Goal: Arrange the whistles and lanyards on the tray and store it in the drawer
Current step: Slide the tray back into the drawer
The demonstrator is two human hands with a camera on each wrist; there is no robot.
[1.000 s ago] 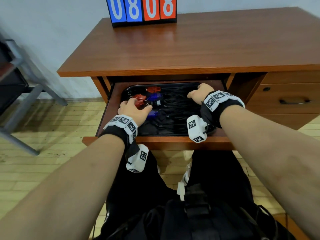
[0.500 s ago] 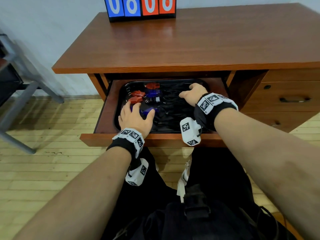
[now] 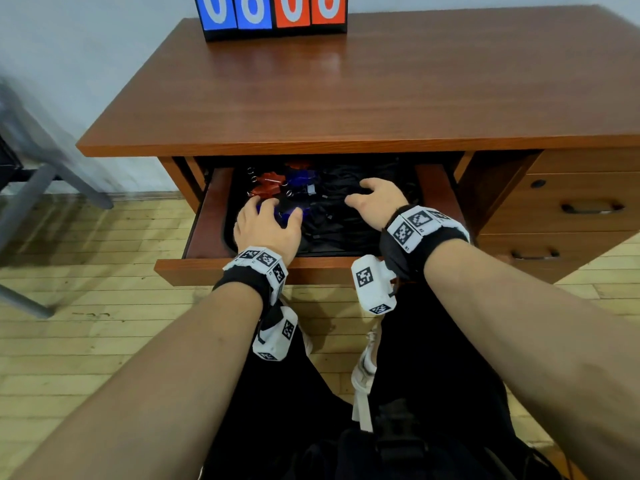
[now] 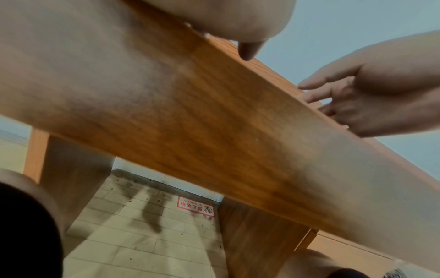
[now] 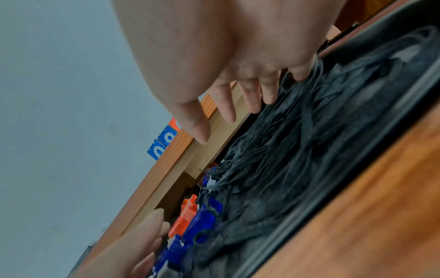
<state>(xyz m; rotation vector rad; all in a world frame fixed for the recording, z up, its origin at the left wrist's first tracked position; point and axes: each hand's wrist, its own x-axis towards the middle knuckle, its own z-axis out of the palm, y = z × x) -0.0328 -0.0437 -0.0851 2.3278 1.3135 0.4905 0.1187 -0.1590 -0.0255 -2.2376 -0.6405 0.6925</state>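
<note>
Desktop edge [image 3: 346,147] overhangs open drawer [image 3: 256,268]; low gap above tray [image 3: 230,233]; drawer sides hem tray laterally.

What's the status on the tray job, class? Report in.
Left hand open over the whistles, right hand open on the lanyards. Tray in the drawer. Drawer not shut.

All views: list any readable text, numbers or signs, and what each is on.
"0 0 0 0", tops cropped so the digits are uncertain: scoreboard on the desk.
"NO SMOKING", upside down: red sign on the wall under the desk; its other characters are too blurred to read.
Wristband markers: patterns only, no text.
</note>
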